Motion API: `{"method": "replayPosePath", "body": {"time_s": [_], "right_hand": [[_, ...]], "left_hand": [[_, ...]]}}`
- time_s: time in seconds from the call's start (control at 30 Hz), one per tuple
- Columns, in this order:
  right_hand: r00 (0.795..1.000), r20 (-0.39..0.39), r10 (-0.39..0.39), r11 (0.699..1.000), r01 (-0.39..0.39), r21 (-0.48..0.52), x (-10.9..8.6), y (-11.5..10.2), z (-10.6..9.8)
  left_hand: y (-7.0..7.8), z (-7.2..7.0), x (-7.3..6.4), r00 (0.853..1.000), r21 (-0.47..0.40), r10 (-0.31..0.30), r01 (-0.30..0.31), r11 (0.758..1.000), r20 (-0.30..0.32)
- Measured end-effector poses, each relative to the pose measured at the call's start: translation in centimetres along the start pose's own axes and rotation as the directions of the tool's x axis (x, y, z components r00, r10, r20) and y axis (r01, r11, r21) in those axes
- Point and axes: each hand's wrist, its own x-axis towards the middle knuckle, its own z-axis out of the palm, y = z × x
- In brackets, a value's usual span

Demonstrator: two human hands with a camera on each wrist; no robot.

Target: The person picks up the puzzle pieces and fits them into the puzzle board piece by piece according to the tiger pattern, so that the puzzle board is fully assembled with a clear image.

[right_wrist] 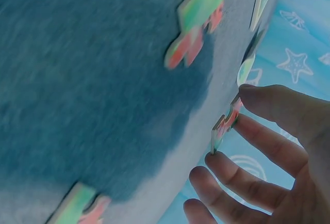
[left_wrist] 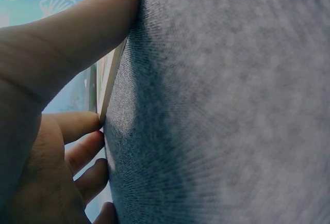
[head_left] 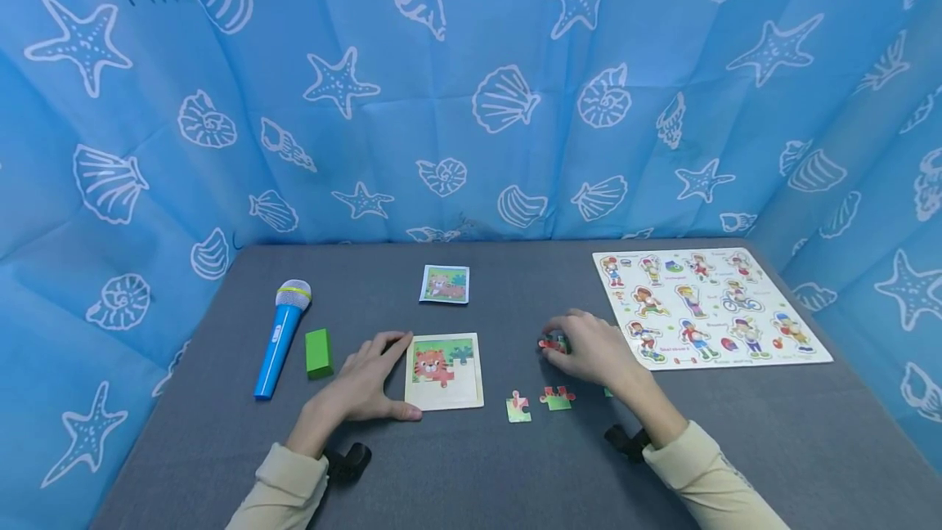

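My right hand (head_left: pixel 592 350) pinches a red and green jigsaw piece (right_wrist: pixel 225 123) between thumb and fingertips, close over the table. At the left side of a square wooden puzzle tray (head_left: pixel 465 395), my left hand (head_left: pixel 368 379) rests with thumb and index finger spread, touching its near and far left corners. Joined pieces with a tiger face (head_left: pixel 430 362) fill the upper part of the tray; its lower part shows bare wood. Two loose jigsaw pieces, one with a single red knob (head_left: pixel 518 409) and a wider one (head_left: pixel 557 399), lie between the hands. Another piece (head_left: pixel 607 393) is mostly hidden under my right wrist.
A small picture card (head_left: pixel 445 285) lies behind the tray. At the left are a blue toy microphone (head_left: pixel 278 346) and a green block (head_left: pixel 319 353). A white board with sports figures (head_left: pixel 706 309) lies at the back right. A blue curtain (head_left: pixel 471 88) hangs behind the grey table.
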Motion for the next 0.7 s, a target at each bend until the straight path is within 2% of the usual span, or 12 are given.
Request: {"method": "replayPosePath", "body": {"time_s": [0.7], "right_hand": [[0.994, -0.011, -0.113, 0.993, 0.112, -0.043, 1.3, -4.4, 1.1]], "left_hand": [[-0.1, 0.0, 0.0, 1.0, 0.001, 0.006, -0.006, 1.0, -0.003]]}}
